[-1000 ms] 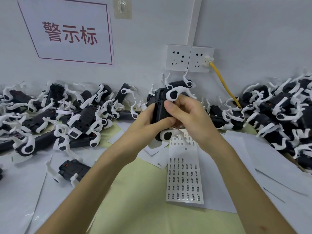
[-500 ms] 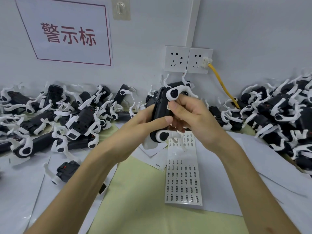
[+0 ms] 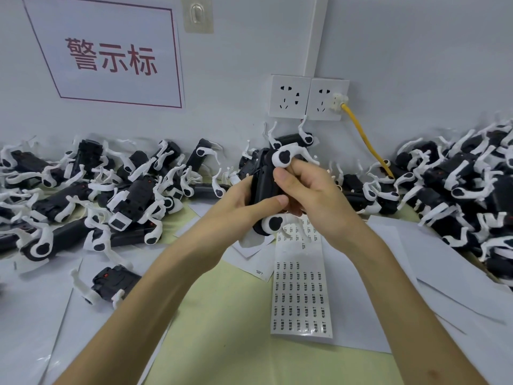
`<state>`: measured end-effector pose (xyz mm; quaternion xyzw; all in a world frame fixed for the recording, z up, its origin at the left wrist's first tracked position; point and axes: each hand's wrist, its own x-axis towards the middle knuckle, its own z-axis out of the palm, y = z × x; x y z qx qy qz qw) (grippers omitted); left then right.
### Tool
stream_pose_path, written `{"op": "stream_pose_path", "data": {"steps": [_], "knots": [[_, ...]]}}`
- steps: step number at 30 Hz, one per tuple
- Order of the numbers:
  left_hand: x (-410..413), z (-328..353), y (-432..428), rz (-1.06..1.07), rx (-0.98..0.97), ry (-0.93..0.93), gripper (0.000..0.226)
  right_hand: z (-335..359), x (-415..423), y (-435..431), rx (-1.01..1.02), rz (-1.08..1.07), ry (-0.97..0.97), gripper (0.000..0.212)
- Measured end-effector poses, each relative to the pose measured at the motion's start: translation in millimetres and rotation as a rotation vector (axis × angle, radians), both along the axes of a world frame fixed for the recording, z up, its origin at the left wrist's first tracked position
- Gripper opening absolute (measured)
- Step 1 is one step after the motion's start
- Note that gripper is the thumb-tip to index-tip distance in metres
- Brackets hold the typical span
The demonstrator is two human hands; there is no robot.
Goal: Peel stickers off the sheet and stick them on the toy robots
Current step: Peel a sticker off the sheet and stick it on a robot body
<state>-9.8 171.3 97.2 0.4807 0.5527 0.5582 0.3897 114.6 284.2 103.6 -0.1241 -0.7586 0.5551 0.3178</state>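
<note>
hands (image 3: 238,209) (image 3: 319,198) grip toy robot (image 3: 263,173); right thumb (image 3: 280,179) seemingly presses it.

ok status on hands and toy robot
Left hand and right hand grip the toy robot. Right thumb on its body. Sticker sheet flat below, nothing blocking.

Bright, even light; soft shadows, edges bowed by wide-angle lens.

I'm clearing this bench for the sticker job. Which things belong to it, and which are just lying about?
Belongs to the job: held toy robot, gripped by left hand and right hand; sticker sheet; left robot pile; right robot pile.
Just lying about: wall sign; sockets; yellow cable; wall hook; loose white paper.
</note>
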Motion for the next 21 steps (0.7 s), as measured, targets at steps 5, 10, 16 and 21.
{"op": "stream_pose_path", "data": {"steps": [5, 10, 16, 21], "knots": [[-1, -2, 1, 0.023, -0.019, -0.008, 0.022, -1, -1, 0, -0.013, 0.024, -0.008, 0.031], [0, -7, 5, 0.062, -0.034, -0.039, 0.025, 1, 2, 2, 0.045, -0.038, -0.089, 0.029], [-3, -15, 7, 0.242, -0.031, -0.107, 0.032, 12, 15, 6, 0.191, -0.063, -0.196, 0.033], [-15, -14, 5, 0.214, -0.175, 0.007, 0.037, 22, 25, 12, 0.275, -0.128, 0.009, 0.022]]}}
